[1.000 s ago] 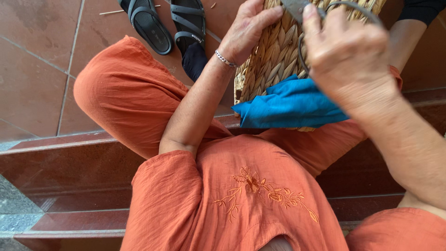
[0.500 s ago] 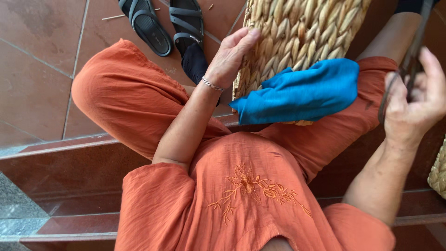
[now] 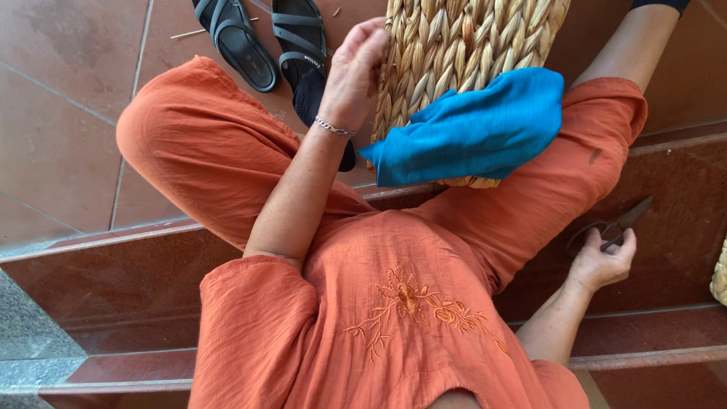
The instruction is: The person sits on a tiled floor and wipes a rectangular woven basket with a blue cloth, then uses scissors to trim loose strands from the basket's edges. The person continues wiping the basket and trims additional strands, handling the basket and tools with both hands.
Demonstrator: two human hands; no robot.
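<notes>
Left hand [image 3: 352,72] flat against the woven straw basket [image 3: 462,53] top centre under blue cloth [image 3: 473,129], right hand [image 3: 602,261] closed on dark metal scissors [image 3: 617,227] lower right; unclamped basket could tip off the lap.

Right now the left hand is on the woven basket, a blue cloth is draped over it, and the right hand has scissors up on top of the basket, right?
Not quite. In the head view the right hand holds the scissors low on the red step, away from the woven basket. The left hand on the basket and the blue cloth are as you said.
</notes>
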